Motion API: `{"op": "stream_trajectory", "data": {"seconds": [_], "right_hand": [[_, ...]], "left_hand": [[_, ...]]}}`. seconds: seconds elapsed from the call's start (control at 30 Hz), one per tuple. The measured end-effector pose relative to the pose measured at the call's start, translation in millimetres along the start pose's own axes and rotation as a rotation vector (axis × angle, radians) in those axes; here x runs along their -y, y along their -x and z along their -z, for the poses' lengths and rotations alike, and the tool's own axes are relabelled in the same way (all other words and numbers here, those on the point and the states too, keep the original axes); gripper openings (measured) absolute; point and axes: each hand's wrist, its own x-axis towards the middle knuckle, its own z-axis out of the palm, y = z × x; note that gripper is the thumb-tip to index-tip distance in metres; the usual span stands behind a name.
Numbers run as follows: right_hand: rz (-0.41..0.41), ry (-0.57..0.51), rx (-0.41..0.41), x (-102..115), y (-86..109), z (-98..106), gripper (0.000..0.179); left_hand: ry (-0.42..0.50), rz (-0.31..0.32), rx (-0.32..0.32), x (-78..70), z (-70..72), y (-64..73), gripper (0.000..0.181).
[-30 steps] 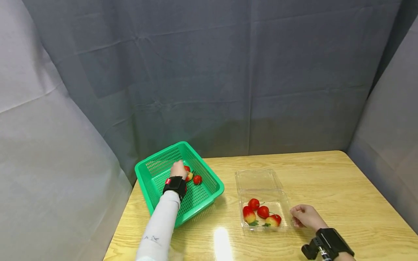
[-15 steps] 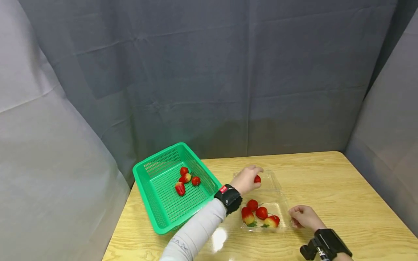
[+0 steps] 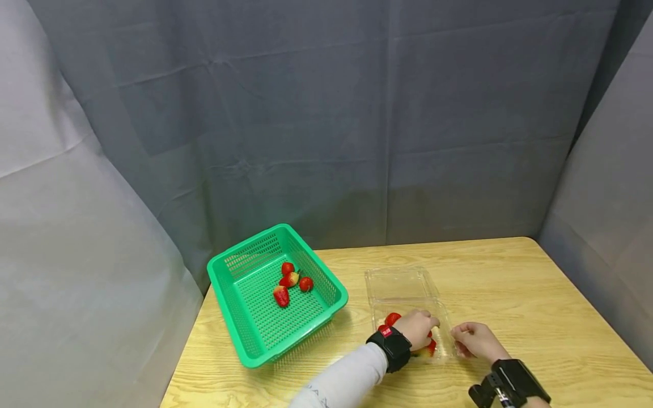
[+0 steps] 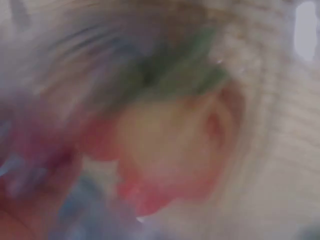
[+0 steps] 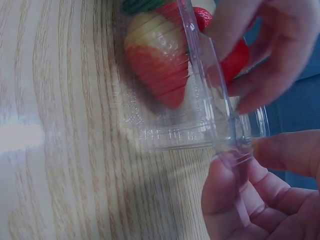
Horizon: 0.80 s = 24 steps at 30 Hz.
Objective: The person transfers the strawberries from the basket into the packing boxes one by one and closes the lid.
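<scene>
My left hand point(image 3: 415, 330) is down in the clear plastic clamshell box point(image 3: 403, 285), over its fruit. In the right wrist view its fingers curl round a smooth red fruit point(image 5: 236, 61), mostly covered, so its kind is unclear. Beside it in the box lies a red and yellow strawberry point(image 5: 159, 57); the left wrist view shows a blurred strawberry point(image 4: 172, 145) with green leaves. A cherry point(image 3: 393, 318) sits at the hand's far side. My right hand point(image 3: 478, 341) pinches the box's right rim between thumb and fingers. The box's lid lies back, away from me.
A green perforated basket point(image 3: 321, 323) stands left of the box, with several red fruits inside, among them a strawberry point(image 3: 281, 296) and a round cherry point(image 3: 306, 284). Grey cloth point(image 3: 316, 124) hangs behind the wooden table point(image 3: 541, 294).
My left hand has left the green basket with a red fruit, crossed over to the right and come down into the clear box. The right hand stays on the rim.
</scene>
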Motion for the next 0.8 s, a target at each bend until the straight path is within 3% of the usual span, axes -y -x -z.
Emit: {"op": "stream_trajectory", "data": {"seconds": [0.17, 0.27, 0.37, 0.47, 0.57, 0.63, 0.73, 0.8], "right_hand": [[0.011, -0.012, -0.002, -0.8, -2.3, -2.0, 0.022], [0.012, -0.023, -0.003, -1.7, -3.5, -2.3, 0.022], [0.015, -0.033, -0.001, -2.7, -4.6, -2.8, 0.022], [0.017, -0.029, 0.005, -4.3, -5.7, -3.2, 0.022], [0.005, -0.020, 0.010, -5.9, -6.9, -3.0, 0.022], [0.007, -0.022, 0.016, -6.7, -6.9, -2.4, 0.021], [0.012, -0.031, 0.012, -6.5, -6.1, -2.3, 0.021], [0.016, -0.034, 0.006, -6.0, -5.7, -2.7, 0.021]], "left_hand": [[-0.070, 0.017, -0.020, -0.1, -14.3, 3.9, 0.009], [-0.072, 0.000, -0.017, 2.9, -16.6, 5.3, 0.012], [-0.009, -0.011, 0.033, 9.5, -8.1, 8.3, 0.027], [0.122, -0.015, 0.023, 25.2, 16.2, 14.6, 0.041], [0.250, 0.019, -0.075, 57.0, 51.8, 25.0, 0.043], [0.309, 0.100, -0.164, 87.4, 73.8, 34.2, 0.043], [0.397, 0.302, -0.279, 140.4, 95.2, 53.0, 0.042], [0.419, 0.451, -0.358, 175.9, 96.2, 68.2, 0.040]]}}
